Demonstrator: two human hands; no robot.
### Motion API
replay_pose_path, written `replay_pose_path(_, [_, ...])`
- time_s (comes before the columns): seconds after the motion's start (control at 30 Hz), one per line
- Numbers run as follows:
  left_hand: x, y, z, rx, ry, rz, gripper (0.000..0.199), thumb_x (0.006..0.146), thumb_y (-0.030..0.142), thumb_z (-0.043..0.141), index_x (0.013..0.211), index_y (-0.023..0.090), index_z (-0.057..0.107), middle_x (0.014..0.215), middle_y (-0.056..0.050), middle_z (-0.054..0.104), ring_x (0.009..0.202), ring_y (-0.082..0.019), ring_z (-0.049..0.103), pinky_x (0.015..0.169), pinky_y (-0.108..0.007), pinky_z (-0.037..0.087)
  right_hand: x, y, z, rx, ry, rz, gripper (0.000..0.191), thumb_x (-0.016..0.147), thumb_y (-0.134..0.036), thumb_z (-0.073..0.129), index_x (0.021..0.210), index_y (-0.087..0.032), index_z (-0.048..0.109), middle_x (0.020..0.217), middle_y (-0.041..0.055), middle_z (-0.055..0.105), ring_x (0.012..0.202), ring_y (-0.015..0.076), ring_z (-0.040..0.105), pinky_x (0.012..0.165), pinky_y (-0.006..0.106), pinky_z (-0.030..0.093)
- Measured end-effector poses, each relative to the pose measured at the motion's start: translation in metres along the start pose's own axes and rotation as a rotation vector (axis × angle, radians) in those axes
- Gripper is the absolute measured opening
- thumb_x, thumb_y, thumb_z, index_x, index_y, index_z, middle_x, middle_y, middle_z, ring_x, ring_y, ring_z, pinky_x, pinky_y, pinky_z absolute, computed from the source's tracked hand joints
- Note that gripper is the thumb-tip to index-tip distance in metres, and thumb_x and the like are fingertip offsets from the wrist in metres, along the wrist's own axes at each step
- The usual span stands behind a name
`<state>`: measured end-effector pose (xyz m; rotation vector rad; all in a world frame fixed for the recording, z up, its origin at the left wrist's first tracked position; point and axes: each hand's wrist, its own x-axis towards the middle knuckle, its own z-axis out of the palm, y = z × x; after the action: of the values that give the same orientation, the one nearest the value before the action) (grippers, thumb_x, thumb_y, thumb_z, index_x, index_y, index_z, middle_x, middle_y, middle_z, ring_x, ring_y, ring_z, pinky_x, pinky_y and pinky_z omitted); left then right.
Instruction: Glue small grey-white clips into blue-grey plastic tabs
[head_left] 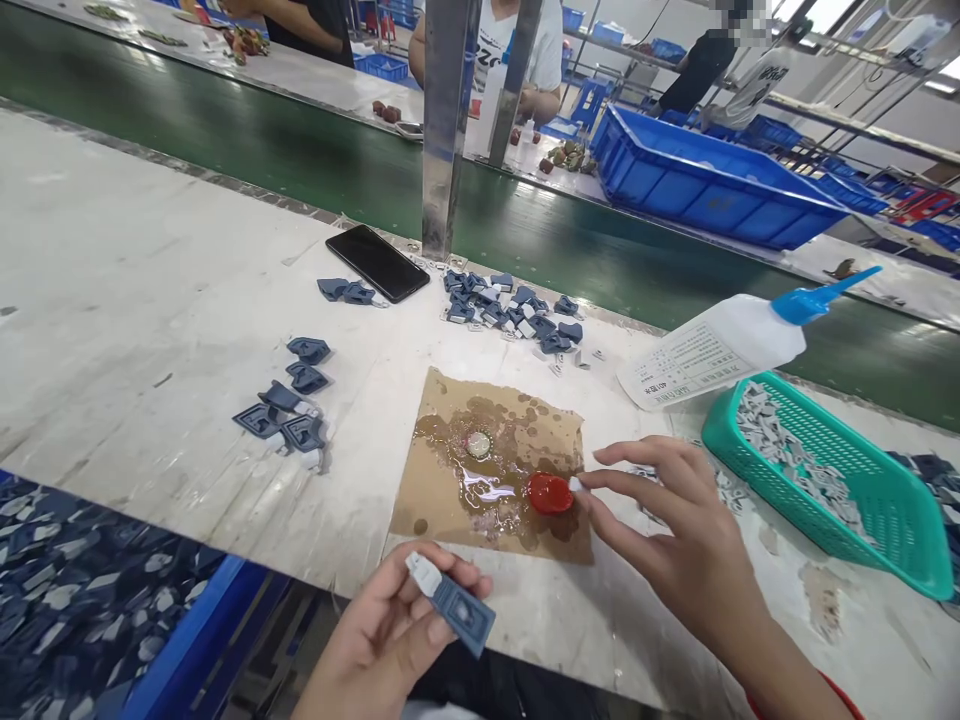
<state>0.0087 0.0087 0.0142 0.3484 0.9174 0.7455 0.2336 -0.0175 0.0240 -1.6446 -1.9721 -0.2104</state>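
My left hand (390,635) holds a small blue-grey plastic part with a white tip (454,600) at the near edge of the white table (135,290). My right hand (679,535) pinches a tiny white piece (576,484) between finger and thumb, right beside a red cap (549,494). The cap sits on a glue-stained brown cardboard square (491,465). A small round pale disc (478,444) lies in the wet glue on the card.
A glue bottle with a blue nozzle (724,345) leans on a teal basket (847,480) of white pieces. Blue parts lie in a pile (510,310) and a group (289,405). A black phone (377,262), steel post (444,130), green conveyor, blue bins. Other people work beyond.
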Motion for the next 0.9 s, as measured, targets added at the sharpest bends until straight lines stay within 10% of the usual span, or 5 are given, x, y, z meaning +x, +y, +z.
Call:
replay_pose_path(0.43, [0.008, -0.016, 0.004, 0.156, -0.071, 0.138, 0.017, 0.064, 0.027, 0.079, 0.078, 0.022, 0.071, 0.081, -0.003, 0.076, 0.082, -0.016, 0.069, 0.072, -0.019, 0.053, -0.009, -0.002, 0.011, -0.032, 0.058, 0.057, 0.008, 0.081, -0.015, 0.061, 0.087, -0.021, 0.061, 0.093, 0.0077, 0.060, 0.087, 0.0219, 0.049, 0.077, 0.040, 0.038])
replay_pose_path(0.9, [0.006, -0.015, 0.010, 0.219, -0.027, 0.257, 0.010, 0.066, 0.023, 0.077, 0.075, 0.025, 0.073, 0.082, 0.000, 0.077, 0.080, -0.014, 0.070, 0.070, -0.011, 0.051, -0.011, -0.057, 0.010, 0.270, 0.053, 0.072, 0.012, 0.075, -0.014, 0.060, 0.083, -0.024, 0.061, 0.087, 0.0053, 0.060, 0.086, 0.0200, 0.054, 0.073, 0.035, 0.047])
